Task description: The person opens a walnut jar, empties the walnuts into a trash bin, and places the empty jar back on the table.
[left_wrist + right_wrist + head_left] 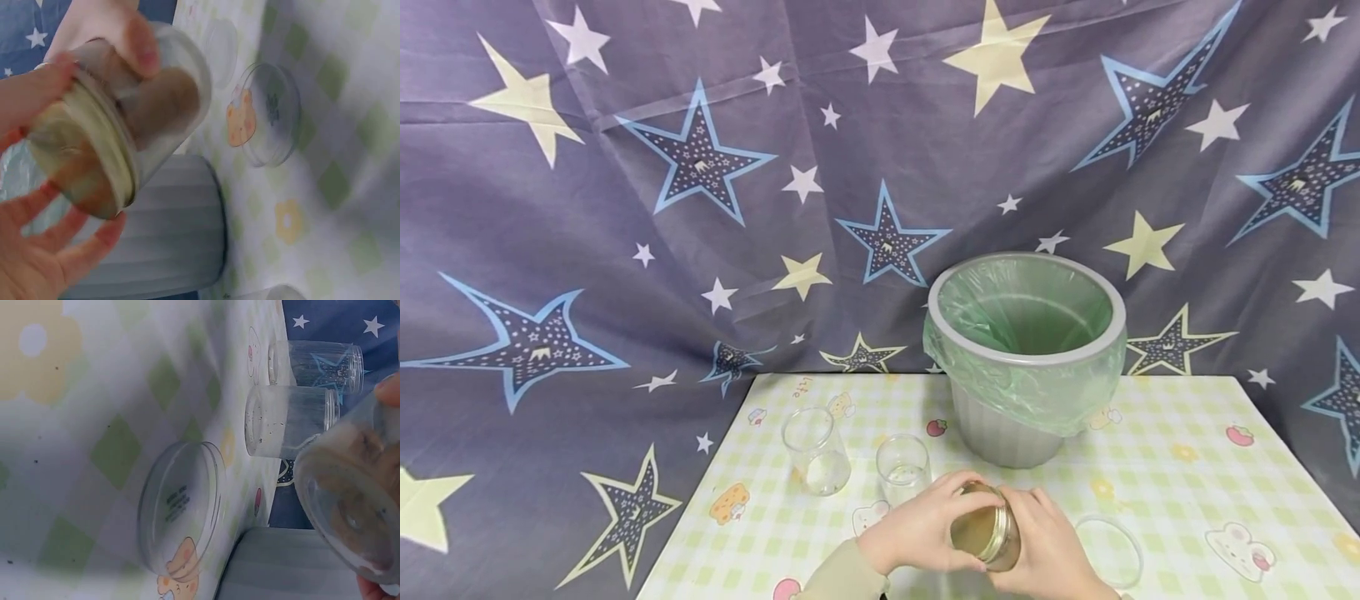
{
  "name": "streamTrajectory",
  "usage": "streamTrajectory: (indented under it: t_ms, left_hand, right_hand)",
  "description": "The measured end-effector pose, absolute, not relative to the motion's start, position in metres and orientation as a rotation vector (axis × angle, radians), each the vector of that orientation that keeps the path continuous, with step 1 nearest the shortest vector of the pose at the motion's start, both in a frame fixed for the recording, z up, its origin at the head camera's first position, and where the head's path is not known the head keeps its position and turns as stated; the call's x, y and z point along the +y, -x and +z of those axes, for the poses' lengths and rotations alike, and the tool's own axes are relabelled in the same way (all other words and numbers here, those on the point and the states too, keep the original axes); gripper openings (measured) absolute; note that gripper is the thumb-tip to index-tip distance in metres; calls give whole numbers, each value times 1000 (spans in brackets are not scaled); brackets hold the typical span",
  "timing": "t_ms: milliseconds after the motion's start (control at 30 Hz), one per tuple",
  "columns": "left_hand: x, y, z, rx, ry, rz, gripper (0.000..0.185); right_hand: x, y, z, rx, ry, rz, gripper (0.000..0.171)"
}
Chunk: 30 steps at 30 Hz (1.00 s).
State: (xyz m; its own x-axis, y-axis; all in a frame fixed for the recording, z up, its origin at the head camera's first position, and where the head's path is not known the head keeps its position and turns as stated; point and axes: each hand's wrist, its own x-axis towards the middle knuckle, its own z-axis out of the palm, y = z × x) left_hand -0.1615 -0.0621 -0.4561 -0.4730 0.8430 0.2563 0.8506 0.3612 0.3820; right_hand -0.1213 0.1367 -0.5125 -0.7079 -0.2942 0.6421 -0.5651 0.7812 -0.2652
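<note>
Both hands are on the glass jar [987,533] now: the left hand [917,529] curls round its lidded end, the right hand [1048,546] wraps the body. It's tilted above the checked table [1157,467] (grey bin [1026,358] just behind).

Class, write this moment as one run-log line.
left hand: holds jar | right hand: grips jar | two cups left | lid right | bin behind

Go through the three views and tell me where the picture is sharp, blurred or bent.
Head view: sharp and evenly lit, with the table edges bent a little by the wide lens. Left wrist view: the jar and both hands blur up close, while the clear lid behind is somewhat sharper. Right wrist view: the lid and the two empty jars are fairly clear; the held jar at the edge is soft.
</note>
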Motion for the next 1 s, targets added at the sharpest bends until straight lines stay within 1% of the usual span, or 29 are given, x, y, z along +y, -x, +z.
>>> streamTrajectory:
  t_ms: [133, 267, 367, 467, 500, 567, 667, 767, 833, 900, 1000]
  left_hand:
    - [-54, 159, -460, -2704, 1369, -840, 71]
    - [-44, 152, -459, -2942, 986, -1000, 66]
    - [-39, 147, -454, -3076, 707, -1111, 71]
    - [-38, 145, -449, -3137, 610, -1135, 75]
    - [-39, 145, -449, -3147, 623, -1117, 75]
    - [-42, 147, -449, -3140, 735, -1054, 73]
    - [-50, 152, -454, -3047, 1028, -964, 73]
    - [-60, 157, -458, -2851, 1368, -848, 80]
    - [-65, 159, -460, -2715, 1524, -800, 83]
    - [-68, 159, -462, -2624, 1604, -766, 84]
    - [-71, 158, -464, -2574, 1615, -782, 82]
  right_hand:
    - [137, 124, -512, -2334, -629, 497, 99]
    - [138, 127, -512, -2298, -623, 399, 97]
    - [137, 127, -512, -2280, -633, 346, 96]
    - [137, 126, -513, -2278, -647, 328, 96]
    - [136, 126, -513, -2281, -646, 325, 97]
    - [137, 125, -514, -2286, -642, 325, 100]
    - [138, 124, -516, -2288, -641, 338, 102]
    - [138, 124, -517, -2288, -643, 359, 103]
    - [138, 124, -517, -2288, -645, 372, 104]
    - [138, 124, -518, -2292, -647, 389, 103]
    - [136, 123, -519, -2306, -649, 399, 102]
